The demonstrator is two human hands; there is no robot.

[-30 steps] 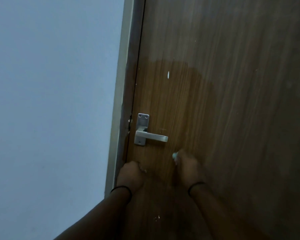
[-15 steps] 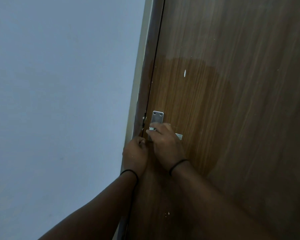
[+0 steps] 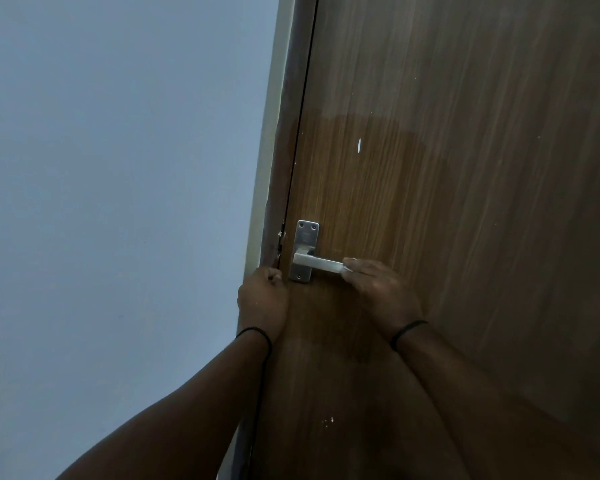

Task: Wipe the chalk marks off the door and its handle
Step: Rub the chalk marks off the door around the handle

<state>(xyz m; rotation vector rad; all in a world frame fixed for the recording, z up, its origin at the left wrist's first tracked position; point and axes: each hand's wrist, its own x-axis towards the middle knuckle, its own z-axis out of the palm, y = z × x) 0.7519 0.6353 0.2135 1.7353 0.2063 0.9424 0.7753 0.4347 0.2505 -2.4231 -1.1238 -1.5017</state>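
A brown wooden door (image 3: pixel 465 168) fills the right half of the view. Its silver lever handle (image 3: pixel 317 261) sits on a metal plate (image 3: pixel 305 237) near the left edge. My right hand (image 3: pixel 378 292) is closed around the free end of the lever, with a small white cloth (image 3: pixel 347 269) just showing at the fingertips. My left hand (image 3: pixel 262 299) is a closed fist against the door's edge, just left of the plate's lower end. A white mark (image 3: pixel 359 145) stands above the handle, and small white specks (image 3: pixel 328 420) lie lower down. The wood around the handle looks darker than the hazy area above.
A plain pale blue wall (image 3: pixel 118 202) fills the left half. The door frame (image 3: pixel 274 150) runs down between wall and door. Both my wrists carry a thin black band.
My right hand rose from below the handle to the plate, then slid right along the lever to its end. My left hand rose to the door's edge beside the plate.
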